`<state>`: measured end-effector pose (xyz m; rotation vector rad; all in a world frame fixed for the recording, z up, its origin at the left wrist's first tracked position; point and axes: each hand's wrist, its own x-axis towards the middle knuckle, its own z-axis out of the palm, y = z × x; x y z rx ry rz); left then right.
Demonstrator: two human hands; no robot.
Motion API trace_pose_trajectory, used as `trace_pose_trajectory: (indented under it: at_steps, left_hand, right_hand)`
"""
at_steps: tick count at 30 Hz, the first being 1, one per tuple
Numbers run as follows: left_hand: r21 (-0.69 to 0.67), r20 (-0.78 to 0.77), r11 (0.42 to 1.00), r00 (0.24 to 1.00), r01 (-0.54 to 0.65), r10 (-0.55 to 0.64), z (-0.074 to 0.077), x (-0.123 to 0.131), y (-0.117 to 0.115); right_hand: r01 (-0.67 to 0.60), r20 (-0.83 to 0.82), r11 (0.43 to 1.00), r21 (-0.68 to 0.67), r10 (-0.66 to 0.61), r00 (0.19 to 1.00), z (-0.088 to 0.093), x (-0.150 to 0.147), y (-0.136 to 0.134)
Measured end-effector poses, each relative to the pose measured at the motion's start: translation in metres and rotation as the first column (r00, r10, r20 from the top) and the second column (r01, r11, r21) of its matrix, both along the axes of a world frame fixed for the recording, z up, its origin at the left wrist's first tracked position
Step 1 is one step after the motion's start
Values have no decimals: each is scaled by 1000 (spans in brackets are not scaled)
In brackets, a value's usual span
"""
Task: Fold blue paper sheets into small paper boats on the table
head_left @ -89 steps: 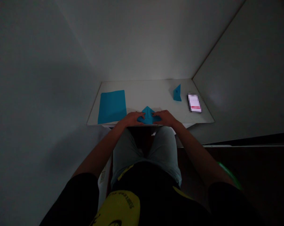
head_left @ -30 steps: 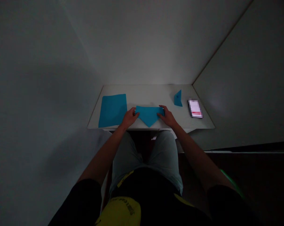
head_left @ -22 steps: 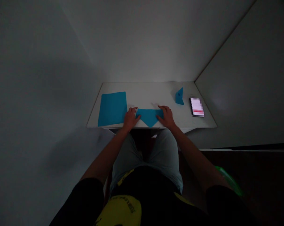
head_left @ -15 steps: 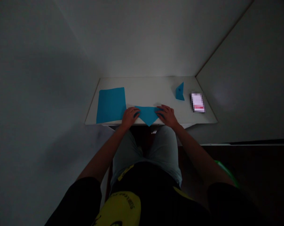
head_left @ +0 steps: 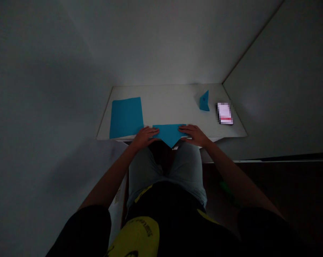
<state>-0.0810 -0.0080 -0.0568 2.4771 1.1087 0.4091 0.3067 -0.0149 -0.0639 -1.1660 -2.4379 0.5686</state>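
Note:
A blue sheet of paper [head_left: 169, 132], folded to a triangle, lies at the table's front edge. Its long straight side faces away from me and its tip points at me, past the edge. My left hand [head_left: 145, 136] holds its left corner, fingers over the top and thumb toward the near side. At the right corner, my right hand [head_left: 195, 135] holds it in the same way. Both corners are partly hidden under the fingers. Close to my left hand lies a flat blue sheet [head_left: 126, 117].
A small folded blue paper piece [head_left: 204, 102] stands at the back right of the white table [head_left: 169, 103]. Right of it lies a blurred device with a lit screen [head_left: 225, 112]. Walls border the table's back and right side. My legs are below the front edge.
The folded paper has come slightly toward me, its tip farther past the table edge. My hands have moved a little apart, and their fingers lie straighter on the paper.

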Motion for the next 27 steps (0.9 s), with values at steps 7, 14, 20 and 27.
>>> trace_pose_trajectory:
  at_steps: [7,14,20,27]
  left_hand:
    - [-52,22,998,1000,22,-21,6,5,9]
    - [-72,-3,993,996,-90,90,15,20,25]
    - [-75,-16,967,970,-242,241,5,24,44]
    - [-117,-51,950,957,-289,285,0,24,54]
  right_hand:
    - [-21,-169,999,-40,14,986,0,5,9]
    - [93,-142,996,5,-92,986,-6,0,16]
    - [223,-30,974,32,-222,975,-19,9,29]
    - [228,-21,972,-62,-229,973,-17,9,44]
